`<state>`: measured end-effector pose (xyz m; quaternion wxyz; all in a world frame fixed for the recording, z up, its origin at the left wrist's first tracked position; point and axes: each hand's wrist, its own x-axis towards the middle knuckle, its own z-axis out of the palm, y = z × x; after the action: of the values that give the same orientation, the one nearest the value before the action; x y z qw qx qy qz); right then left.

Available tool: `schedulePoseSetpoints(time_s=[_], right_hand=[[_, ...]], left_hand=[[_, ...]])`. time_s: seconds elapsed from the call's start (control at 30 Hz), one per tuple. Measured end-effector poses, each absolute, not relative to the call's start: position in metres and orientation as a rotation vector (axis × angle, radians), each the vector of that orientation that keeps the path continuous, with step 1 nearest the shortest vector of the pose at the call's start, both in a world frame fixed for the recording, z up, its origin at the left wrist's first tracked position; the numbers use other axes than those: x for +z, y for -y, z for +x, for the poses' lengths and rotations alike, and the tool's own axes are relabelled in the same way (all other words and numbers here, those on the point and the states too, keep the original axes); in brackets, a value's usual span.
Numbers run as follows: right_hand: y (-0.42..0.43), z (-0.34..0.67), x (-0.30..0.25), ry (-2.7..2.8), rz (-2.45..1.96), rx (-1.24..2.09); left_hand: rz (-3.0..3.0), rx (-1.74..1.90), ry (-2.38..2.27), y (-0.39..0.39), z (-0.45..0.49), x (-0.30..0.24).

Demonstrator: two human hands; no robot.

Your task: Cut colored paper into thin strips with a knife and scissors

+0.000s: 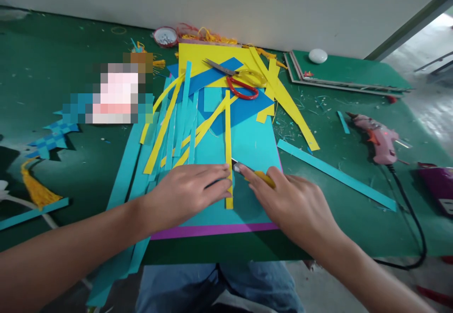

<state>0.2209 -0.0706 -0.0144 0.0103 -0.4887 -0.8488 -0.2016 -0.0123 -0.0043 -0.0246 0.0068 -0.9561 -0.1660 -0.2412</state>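
My left hand (pixel 189 191) lies flat, fingers stretched out, pressing on a narrow yellow paper strip (pixel 228 138) that lies on a turquoise sheet (pixel 253 145). My right hand (pixel 293 204) is closed around a yellow-handled utility knife (pixel 253 172). Its blade tip touches the paper right beside the strip and my left fingertips. Under the turquoise sheet a purple sheet edge (pixel 212 231) shows.
Red-and-yellow scissors (pixel 240 79) rest on yellow and blue paper at the back. Several loose turquoise and yellow strips (pixel 170 129) lie left of centre. A pink glue gun (pixel 377 136) with a black cord lies right. Green boards (pixel 339 70) sit far right.
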Motion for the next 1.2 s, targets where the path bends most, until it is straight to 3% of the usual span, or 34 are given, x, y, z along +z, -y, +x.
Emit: schedulePoseSetpoints(time_s=[0.27, 1.2], right_hand=[[0.096, 0.226, -0.015, 2.689, -1.526, -0.492], [0.082, 0.225, -0.013, 2.556, -1.603, -0.489]], left_hand=[[-3.051, -0.633, 0.691, 0.007, -0.013, -0.029], [-2.986, -0.523, 0.512, 0.006, -0.010, -0.027]])
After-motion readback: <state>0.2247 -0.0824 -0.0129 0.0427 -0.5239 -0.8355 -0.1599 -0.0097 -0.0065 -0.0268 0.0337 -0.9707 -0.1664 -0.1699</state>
